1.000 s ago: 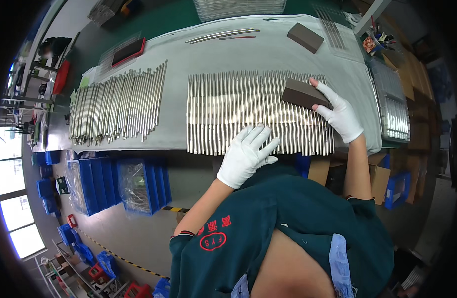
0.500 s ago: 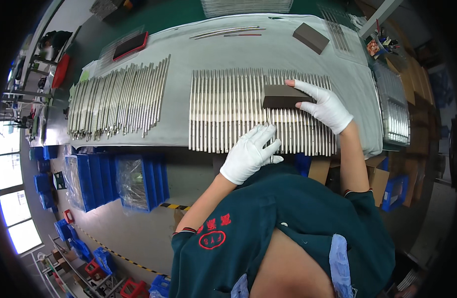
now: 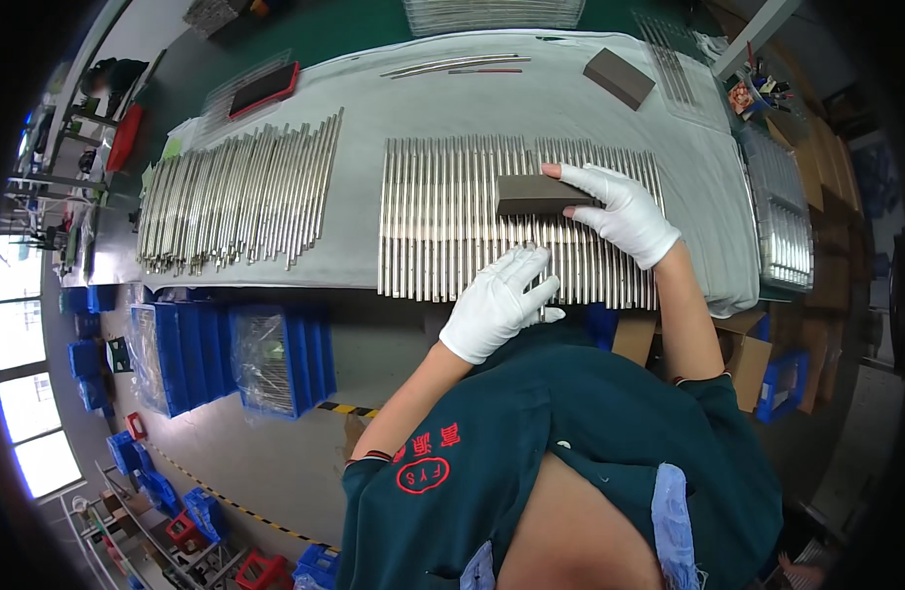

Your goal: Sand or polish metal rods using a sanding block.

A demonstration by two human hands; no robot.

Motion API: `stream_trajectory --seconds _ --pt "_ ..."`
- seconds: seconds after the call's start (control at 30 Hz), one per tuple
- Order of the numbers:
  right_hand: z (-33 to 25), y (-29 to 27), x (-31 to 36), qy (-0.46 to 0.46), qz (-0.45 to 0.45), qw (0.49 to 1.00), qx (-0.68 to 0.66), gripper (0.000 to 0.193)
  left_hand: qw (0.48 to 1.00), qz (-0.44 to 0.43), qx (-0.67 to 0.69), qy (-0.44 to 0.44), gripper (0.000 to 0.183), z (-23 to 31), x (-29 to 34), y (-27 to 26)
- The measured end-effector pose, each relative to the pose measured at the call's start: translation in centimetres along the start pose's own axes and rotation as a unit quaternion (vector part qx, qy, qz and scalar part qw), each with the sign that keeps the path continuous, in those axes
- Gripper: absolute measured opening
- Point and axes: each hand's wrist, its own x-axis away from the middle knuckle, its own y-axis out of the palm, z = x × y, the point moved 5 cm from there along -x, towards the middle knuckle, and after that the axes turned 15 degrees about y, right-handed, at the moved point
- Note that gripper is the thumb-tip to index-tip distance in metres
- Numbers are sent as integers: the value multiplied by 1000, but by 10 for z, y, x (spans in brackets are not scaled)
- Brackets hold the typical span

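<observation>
Brown block (image 3: 533, 200) in pinch of right hand (image 3: 622, 213), with long axis leftward across metal rods (image 3: 425, 211), just beyond left hand (image 3: 492, 308) with hold too hidden to tell

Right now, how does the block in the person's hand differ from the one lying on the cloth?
The held block is gripped by the right hand over the metal rods; the loose block lies untouched on the cloth. The held block points roughly sideways, while the loose block slants diagonally. Both are brownish-grey and rectangular.
</observation>
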Motion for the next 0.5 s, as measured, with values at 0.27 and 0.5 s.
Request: stream_trajectory --seconds 0.27,0.5 --pt "33 -28 21 75 4 982 -172 56 998 59 11 -9 45 -2 -1 -4" --pt "5 4 -2 -38 28 999 25 54 998 57 -6 8 46 1 -3 -5"
